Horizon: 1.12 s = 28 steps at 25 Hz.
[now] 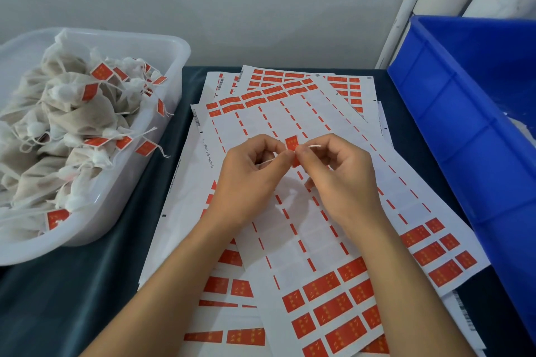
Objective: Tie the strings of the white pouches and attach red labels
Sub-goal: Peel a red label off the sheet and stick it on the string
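hands (pixel 293 153) pinching red label (pixel 291 143), labelled pouches (pixel 75 113) in white tub (pixel 162 46)

At 3 o'clock I see the blue crate (pixel 464 113) cut off by the right edge; at 9 o'clock the white tub (pixel 162 72) runs off the left. My fingers (pixel 285 155) hide the red label's (pixel 291 143) lower half. Label print is illegible.

White sheets (pixel 293 240) carry red labels (pixel 333 308) with perhaps gold marks, beside a blue bin (pixel 452 113) and off-white pouches (pixel 75 113).
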Available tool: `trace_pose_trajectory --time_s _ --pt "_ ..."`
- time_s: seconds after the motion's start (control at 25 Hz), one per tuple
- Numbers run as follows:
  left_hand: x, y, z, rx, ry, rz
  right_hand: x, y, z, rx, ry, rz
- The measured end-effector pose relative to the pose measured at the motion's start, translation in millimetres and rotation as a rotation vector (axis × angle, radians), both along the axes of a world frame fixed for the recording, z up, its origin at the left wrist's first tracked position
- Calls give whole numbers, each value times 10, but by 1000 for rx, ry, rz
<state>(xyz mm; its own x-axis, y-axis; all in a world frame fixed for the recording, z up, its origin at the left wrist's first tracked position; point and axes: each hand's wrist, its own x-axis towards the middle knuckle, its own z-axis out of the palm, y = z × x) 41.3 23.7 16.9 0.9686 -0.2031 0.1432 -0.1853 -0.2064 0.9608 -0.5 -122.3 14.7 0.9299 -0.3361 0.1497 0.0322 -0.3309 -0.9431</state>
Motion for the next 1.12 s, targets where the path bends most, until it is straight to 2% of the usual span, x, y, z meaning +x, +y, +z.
trace_pose_trajectory --time_s 0.24,0.36,0.52,0.76,0.92,1.12 --pt "-109 -48 8 77 -190 125 1 -9 19 79 -8 1" --pt "-143 -23 7 120 -375 63 -26 -29 43 95 -5 33" --pt "-144 -30 -14 192 -419 49 -52 -83 83 61 1 92" --pt "-111 -39 -33 192 -345 114 -46 -117 116 -28 -16 158" --pt "-97 -38 4 55 -150 86 -41 -132 100 -39 -59 156" --pt "-67 -21 49 -95 58 56 -25 -108 71 -5 0 185"
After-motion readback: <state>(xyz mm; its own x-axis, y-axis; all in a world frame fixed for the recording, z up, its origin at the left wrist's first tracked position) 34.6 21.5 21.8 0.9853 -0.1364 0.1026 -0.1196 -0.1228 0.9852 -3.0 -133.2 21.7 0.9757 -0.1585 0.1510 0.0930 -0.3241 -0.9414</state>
